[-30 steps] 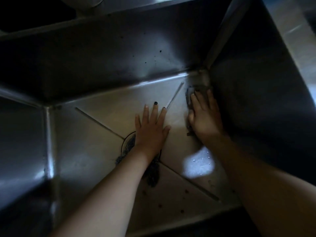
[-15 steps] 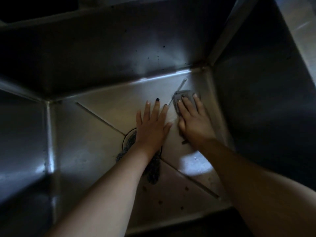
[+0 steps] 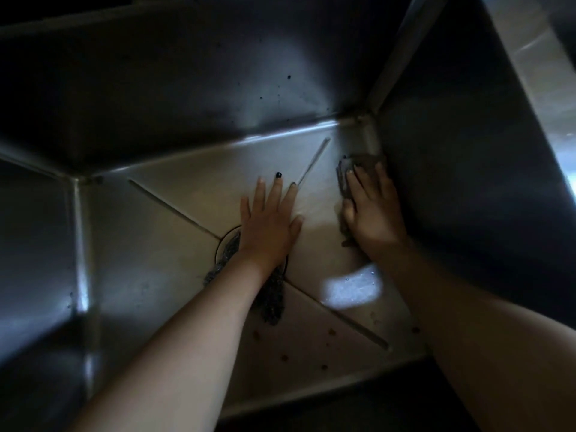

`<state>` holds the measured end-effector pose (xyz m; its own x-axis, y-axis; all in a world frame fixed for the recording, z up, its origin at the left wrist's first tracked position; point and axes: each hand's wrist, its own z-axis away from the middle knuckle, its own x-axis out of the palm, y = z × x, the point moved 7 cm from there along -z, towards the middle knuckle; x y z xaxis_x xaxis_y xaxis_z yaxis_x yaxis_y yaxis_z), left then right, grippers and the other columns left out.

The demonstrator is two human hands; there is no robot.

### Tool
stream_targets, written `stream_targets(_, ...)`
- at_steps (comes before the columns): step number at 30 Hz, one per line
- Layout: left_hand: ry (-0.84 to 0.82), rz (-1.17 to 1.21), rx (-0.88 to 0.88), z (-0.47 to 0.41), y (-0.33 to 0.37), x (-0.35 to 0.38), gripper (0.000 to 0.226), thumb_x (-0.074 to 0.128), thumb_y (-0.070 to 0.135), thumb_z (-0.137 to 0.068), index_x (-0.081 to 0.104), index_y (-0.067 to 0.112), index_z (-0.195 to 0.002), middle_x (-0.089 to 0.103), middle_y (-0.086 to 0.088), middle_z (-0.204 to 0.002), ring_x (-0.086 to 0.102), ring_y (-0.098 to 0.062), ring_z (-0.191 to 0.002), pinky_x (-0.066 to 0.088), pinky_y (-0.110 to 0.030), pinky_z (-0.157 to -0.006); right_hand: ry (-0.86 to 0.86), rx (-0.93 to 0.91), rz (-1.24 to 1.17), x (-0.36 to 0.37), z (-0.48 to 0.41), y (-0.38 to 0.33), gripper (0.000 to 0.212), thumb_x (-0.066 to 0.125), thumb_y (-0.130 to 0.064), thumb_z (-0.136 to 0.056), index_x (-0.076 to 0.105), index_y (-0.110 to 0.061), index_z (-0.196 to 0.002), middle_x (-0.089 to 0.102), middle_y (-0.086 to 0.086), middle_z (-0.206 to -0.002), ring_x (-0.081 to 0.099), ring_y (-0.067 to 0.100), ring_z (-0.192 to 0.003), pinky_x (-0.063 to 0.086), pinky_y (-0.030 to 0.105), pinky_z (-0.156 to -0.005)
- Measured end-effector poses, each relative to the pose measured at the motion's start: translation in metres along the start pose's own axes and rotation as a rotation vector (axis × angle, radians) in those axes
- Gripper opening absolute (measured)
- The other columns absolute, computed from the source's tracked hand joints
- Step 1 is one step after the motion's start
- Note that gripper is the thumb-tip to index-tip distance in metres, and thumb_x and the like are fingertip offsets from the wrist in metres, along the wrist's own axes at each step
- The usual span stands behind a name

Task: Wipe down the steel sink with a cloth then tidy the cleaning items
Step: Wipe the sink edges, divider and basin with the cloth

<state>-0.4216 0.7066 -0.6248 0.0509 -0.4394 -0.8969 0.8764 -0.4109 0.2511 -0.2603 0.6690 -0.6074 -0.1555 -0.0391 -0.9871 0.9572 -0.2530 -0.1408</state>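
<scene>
I look down into a deep steel sink (image 3: pixel 149 238) in dim light. My right hand (image 3: pixel 372 213) presses a grey cloth (image 3: pixel 344 176) flat on the sink floor, close against the right wall near the far right corner; its fingers lie straight over the cloth. My left hand (image 3: pixel 269 219) rests flat on the floor in the middle, fingers spread, just beyond the drain (image 3: pixel 226 251). A dark metal scourer (image 3: pixel 272 302) lies over the drain, partly hidden under my left wrist.
Small brown crumbs (image 3: pixel 332 332) dot the near part of the floor. A bright wet patch (image 3: pixel 352 288) shines beside my right forearm. Dark specks (image 3: pixel 288 77) mark the far wall. The sink's right rim (image 3: pixel 530 57) runs along the upper right.
My right hand has slid the cloth to the right, back against the right wall, after moving left toward my other hand. The left hand has stayed put.
</scene>
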Motion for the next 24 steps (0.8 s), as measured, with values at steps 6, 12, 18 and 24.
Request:
stream_targets(6,-0.046,0.042,0.025,0.002,0.000,-0.008,0.059,0.035,0.039,-0.095,0.014,0.023,-0.148,-0.003,-0.002,-0.158,-0.011,-0.029,-0.143,0.001,-0.053,-0.113,-0.087,0.141,-0.028,0.009,0.058,0.007,0.063,0.024,-0.037,-0.083,0.044,-0.015,-0.138,0.040,0.006,-0.147,0.022,0.034,-0.140,0.022,0.045,-0.113)
stream_targets(12,-0.073,-0.062,0.085,0.022,0.001,-0.024,0.053,0.030,0.037,-0.097,0.017,0.023,-0.146,-0.010,-0.002,-0.157,-0.013,-0.027,-0.143,-0.004,-0.052,-0.113,-0.124,0.234,0.032,0.000,0.093,-0.014,0.059,0.027,-0.032,-0.084,0.047,-0.008,-0.135,0.044,0.012,-0.142,0.029,0.041,-0.136,0.005,0.033,-0.111)
stream_targets(18,-0.135,-0.063,0.040,0.048,0.002,0.002,0.054,0.023,0.039,-0.098,0.008,0.022,-0.148,-0.010,-0.002,-0.157,-0.014,-0.026,-0.143,0.002,-0.057,-0.113,-0.180,0.116,-0.099,0.022,0.099,-0.060,0.056,0.031,-0.026,-0.084,0.048,-0.007,-0.134,0.047,0.012,-0.141,0.017,0.034,-0.135,0.028,0.044,-0.110)
stream_targets(24,-0.112,-0.154,0.042,0.055,-0.001,0.016,0.056,0.018,0.043,-0.099,-0.002,0.024,-0.148,-0.012,-0.003,-0.157,-0.013,-0.024,-0.143,0.002,-0.059,-0.111,-0.179,-0.054,-0.101,0.021,0.068,-0.069,0.058,0.063,-0.021,-0.077,0.050,-0.008,-0.132,0.051,0.011,-0.137,0.032,0.038,-0.134,0.040,0.054,-0.098)
